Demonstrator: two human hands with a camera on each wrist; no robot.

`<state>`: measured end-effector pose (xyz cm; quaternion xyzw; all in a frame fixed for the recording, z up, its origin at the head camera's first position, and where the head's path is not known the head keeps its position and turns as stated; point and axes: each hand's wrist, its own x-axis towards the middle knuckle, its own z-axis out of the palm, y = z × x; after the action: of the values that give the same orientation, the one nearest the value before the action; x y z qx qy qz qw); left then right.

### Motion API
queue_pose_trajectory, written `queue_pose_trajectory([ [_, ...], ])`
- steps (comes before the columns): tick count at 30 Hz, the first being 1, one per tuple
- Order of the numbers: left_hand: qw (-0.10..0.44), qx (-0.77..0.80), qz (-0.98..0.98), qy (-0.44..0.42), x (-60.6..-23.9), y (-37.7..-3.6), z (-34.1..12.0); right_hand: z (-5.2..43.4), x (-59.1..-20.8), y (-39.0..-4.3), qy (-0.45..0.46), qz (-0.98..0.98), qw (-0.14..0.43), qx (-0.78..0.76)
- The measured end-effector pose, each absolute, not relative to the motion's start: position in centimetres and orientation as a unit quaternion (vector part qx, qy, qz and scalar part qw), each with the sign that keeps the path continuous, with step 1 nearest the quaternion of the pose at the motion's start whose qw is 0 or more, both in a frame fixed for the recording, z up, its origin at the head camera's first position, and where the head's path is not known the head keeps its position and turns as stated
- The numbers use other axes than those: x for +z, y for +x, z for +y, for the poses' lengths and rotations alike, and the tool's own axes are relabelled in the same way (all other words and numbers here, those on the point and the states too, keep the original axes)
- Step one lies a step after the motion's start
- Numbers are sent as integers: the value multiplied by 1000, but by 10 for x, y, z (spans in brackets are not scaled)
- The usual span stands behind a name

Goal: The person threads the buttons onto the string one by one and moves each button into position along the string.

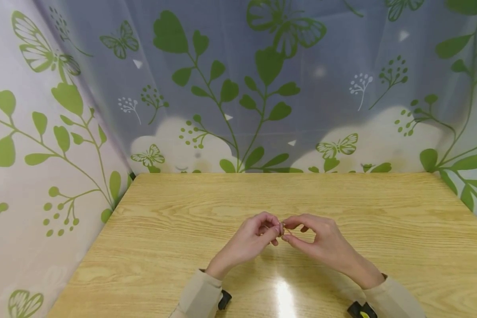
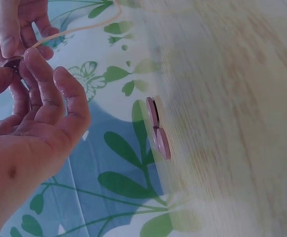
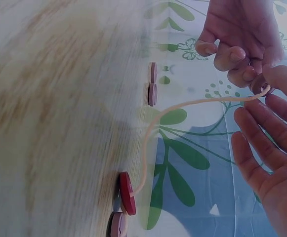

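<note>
In the head view, my left hand [image 1: 256,238] and right hand [image 1: 322,238] meet fingertip to fingertip over the table. Between the fingertips is a small dark reddish button [image 3: 260,83], pinched by my left thumb and finger. My right thumb and index finger are right at the button and pinch a thin pale orange cord [image 3: 197,101] by its hole. In the right wrist view the cord hangs in a curve to a red button [image 3: 127,192], with another pinkish button [image 3: 117,224] just below. Fingertips partly cover the held button.
Two flat pinkish buttons, one [image 2: 153,111] beside the other [image 2: 163,143], lie on the wood-grain table [image 1: 175,198] in the left wrist view. A leaf-and-butterfly patterned cloth [image 1: 222,110] stands behind the table and along its sides.
</note>
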<state>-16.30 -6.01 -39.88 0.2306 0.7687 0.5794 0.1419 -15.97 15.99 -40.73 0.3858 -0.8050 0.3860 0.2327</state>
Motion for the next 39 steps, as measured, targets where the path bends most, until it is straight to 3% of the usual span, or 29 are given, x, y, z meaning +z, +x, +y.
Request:
queue_pose_trajectory([
  [39,142,560,785,225,-401,-161,-65,157,-411,-161,405,-790,232,398],
])
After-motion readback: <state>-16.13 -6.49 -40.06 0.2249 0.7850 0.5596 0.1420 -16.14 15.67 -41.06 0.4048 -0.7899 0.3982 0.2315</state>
